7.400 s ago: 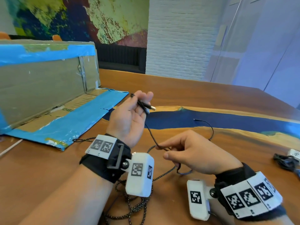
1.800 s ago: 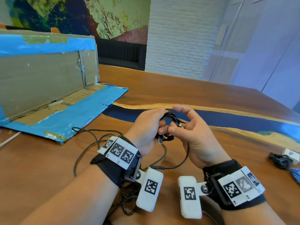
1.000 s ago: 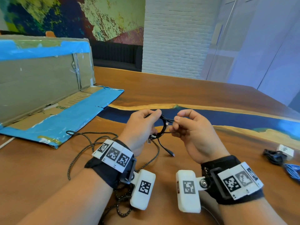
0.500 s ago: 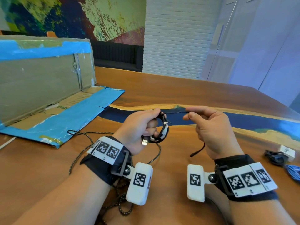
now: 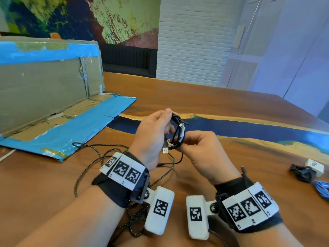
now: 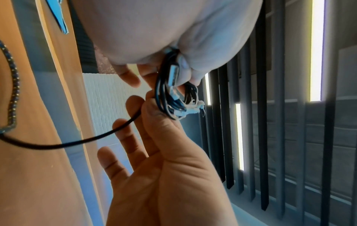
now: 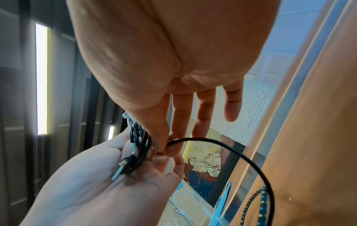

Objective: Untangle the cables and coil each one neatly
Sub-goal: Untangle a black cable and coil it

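Four cables show. The black coil (image 5: 179, 134) is held above the desk (image 5: 222, 104): left hand (image 5: 153, 138) grips its loops, right hand (image 5: 201, 150) pinches its loose end. One braided cable (image 5: 92, 157) lies left of the coil; one black bundle (image 5: 300, 172) and one blue cable (image 5: 322, 190) lie right. Cardboard (image 5: 44, 86) lettering is unreadable.
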The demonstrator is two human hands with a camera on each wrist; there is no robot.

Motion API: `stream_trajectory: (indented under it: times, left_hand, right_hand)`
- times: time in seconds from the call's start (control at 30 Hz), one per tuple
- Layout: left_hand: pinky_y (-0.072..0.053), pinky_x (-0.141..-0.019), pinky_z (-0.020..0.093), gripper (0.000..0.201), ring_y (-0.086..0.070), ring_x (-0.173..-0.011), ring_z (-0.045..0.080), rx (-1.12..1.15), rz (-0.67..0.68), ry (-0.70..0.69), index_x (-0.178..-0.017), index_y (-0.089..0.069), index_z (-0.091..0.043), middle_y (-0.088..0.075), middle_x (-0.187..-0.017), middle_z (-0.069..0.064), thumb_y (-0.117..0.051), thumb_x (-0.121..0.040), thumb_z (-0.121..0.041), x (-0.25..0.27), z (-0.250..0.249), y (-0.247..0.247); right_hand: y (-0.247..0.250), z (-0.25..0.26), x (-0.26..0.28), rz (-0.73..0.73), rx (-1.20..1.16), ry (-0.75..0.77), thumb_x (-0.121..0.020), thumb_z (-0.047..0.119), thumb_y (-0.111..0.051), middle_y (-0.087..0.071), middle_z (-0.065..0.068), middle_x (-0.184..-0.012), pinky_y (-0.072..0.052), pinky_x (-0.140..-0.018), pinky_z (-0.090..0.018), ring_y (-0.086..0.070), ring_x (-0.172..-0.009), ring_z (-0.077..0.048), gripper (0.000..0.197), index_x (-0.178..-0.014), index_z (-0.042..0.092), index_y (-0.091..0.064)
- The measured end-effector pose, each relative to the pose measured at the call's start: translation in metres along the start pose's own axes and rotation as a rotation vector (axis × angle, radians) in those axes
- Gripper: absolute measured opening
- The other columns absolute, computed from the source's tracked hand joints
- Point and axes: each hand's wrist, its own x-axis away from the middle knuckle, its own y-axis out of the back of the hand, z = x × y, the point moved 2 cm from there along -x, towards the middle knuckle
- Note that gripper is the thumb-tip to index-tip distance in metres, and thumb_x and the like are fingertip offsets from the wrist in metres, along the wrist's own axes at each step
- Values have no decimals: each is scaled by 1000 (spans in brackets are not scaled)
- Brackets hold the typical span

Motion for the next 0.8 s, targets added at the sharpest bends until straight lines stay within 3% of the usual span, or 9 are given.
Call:
stream_trajectory:
  times: [0.1,0.17,0.23,0.3,0.4,0.47,0.53,0.67,0.8]
  left_hand:
    - [-55,-58,28,31,-53,-56,13,-61,0,-6,-97,-60,-4,-30,-56,-6,-45,-109,-29,1,0,-1]
    - [-56,-60,30,34,-54,-53,11,-113,10,-9,-89,-57,-6,-30,-56,-7,-44,-110,-29,3,-1,-2]
    - [-55,-63,30,38,-53,-49,7,-161,-1,-14,-79,-57,-12,-34,-52,-9,-43,-110,-29,4,-1,-2]
    - [-51,-69,33,40,-53,-51,7,-203,-20,-27,-75,-58,-17,-41,-47,-14,-43,-110,-28,4,0,-1]
    - [-47,-78,39,35,-58,-62,12,-278,-57,-38,-83,-64,-17,-49,-48,-16,-46,-109,-31,3,2,2]
    - [-46,-75,41,35,-56,-64,13,-289,-84,-44,-81,-66,-19,-50,-50,-15,-48,-108,-33,1,5,4]
    - [-44,-71,41,37,-52,-64,15,-284,-109,-46,-76,-67,-22,-50,-53,-12,-51,-107,-35,-2,7,6]
    - [-51,-71,43,31,-58,-74,22,-303,-125,-66,-86,-73,-21,-57,-64,-7,-54,-104,-38,-5,14,8]
    - [-57,-71,43,26,-65,-76,15,-312,-107,-73,-90,-74,-21,-67,-81,-2,-55,-104,-32,-2,18,5]
  right_hand:
    - [0,-4,0,-6,16,-38,-89,10,-77,-81,5,-90,-60,-89,-33,-75,-94,-15,9,-94,15,-83]
    - [0,-5,0,4,31,-64,-89,14,-78,-81,5,-92,-58,-95,-41,-74,-101,-17,9,-93,18,-84]
    - [0,-5,0,-31,49,-75,-89,17,-79,-80,5,-89,-58,-93,-45,-74,-97,-19,7,-92,20,-84]
    - [5,-6,-1,-154,40,-46,-91,13,-76,-79,5,-84,-60,-84,-40,-72,-87,-16,10,-90,21,-82]
    - [12,3,1,-297,-20,64,-92,7,-70,-73,4,-78,-53,-70,-30,-63,-72,-10,15,-87,18,-78]
    - [11,12,5,-211,-8,110,-92,6,-71,-75,1,-78,-52,-66,-24,-62,-69,-9,14,-87,16,-79]
    - [6,15,7,-94,71,83,-90,9,-74,-77,2,-81,-55,-69,-22,-68,-75,-9,13,-90,18,-82]
    - [4,8,5,-36,204,-42,-94,22,-72,-80,9,-89,-61,-84,-35,-73,-89,-9,15,-104,26,-82]
    - [4,8,4,32,386,-40,-99,29,-65,-76,7,-73,-55,-66,-37,-66,-67,-14,18,-98,33,-83]
